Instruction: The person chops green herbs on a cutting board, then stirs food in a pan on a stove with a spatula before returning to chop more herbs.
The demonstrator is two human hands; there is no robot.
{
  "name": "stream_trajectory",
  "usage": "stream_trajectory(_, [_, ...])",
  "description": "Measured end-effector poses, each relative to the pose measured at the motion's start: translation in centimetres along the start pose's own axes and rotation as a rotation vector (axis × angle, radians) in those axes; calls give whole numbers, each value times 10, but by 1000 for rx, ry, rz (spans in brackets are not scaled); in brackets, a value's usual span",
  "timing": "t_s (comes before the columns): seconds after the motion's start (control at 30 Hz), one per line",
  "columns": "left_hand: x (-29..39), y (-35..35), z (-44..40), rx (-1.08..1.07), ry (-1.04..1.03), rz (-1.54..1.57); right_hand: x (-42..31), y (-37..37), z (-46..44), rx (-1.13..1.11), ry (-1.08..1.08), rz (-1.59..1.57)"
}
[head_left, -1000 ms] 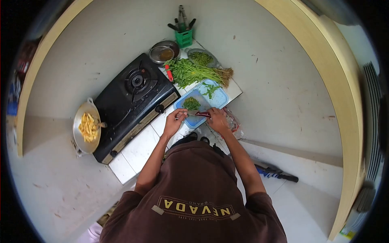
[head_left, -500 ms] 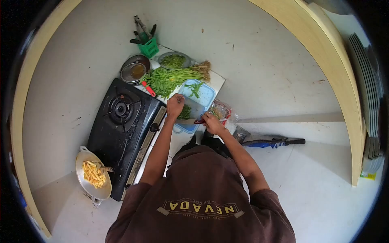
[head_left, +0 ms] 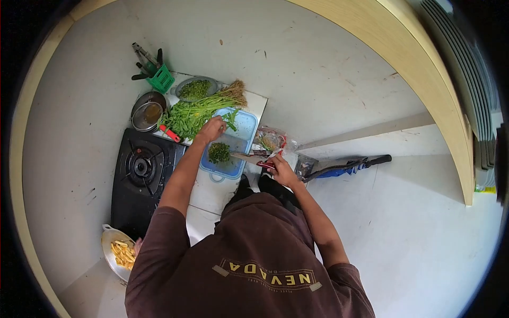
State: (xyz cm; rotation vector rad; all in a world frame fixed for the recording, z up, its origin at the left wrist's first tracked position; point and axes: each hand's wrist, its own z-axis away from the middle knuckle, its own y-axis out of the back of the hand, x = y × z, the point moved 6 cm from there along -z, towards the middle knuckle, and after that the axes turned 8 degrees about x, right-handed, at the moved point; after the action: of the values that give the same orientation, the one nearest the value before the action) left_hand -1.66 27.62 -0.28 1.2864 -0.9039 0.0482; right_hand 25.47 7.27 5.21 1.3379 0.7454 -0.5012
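Observation:
My right hand (head_left: 281,169) grips a kitchen knife (head_left: 246,157) by its red handle. The blade points left, over the blue tray, beside a small heap of chopped greens (head_left: 219,152). My left hand (head_left: 213,129) hovers over the tray's far left side with its fingers drawn together; what they hold, if anything, is hidden. Loose green leaves (head_left: 231,117) lie just beyond it in the light blue tray (head_left: 246,125). Behind and left of that hand spreads a bunch of leafy greens (head_left: 186,116) with long stems and brown roots.
A gas stove (head_left: 141,167) stands on the left, with a pan of fries (head_left: 110,237) below it. At the back are a red-handled utensil (head_left: 170,133), a strainer (head_left: 147,115), a bowl of greens (head_left: 195,89) and a green basket (head_left: 161,79). A plastic bag (head_left: 273,140) and umbrella (head_left: 344,168) lie right.
My left hand has moved away from the chopped greens towards the loose leaves. The knife has come out to the right, baring its blade and the heap. The camera view has shifted.

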Motion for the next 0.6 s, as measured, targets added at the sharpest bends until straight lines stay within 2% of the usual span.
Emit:
stream_trajectory(0.03, [3, 3, -4, 79, -56, 49, 1, 1, 1, 12, -3, -7])
stream_trajectory(0.13, [24, 0, -17, 170, -52, 107, 6, 1, 3, 36, -74, -72])
stream_trajectory(0.3, [55, -30, -26, 229, -117, -186, 7, 7, 4, 84, -103, -49])
stream_trajectory(0.5, [51, -60, -22, 237, 9, -380, 15, 8, 9, 124, -119, -48])
stream_trajectory(0.6, [51, -67, -24, 142, 79, -432, 17, 9, 11, 136, -144, -86])
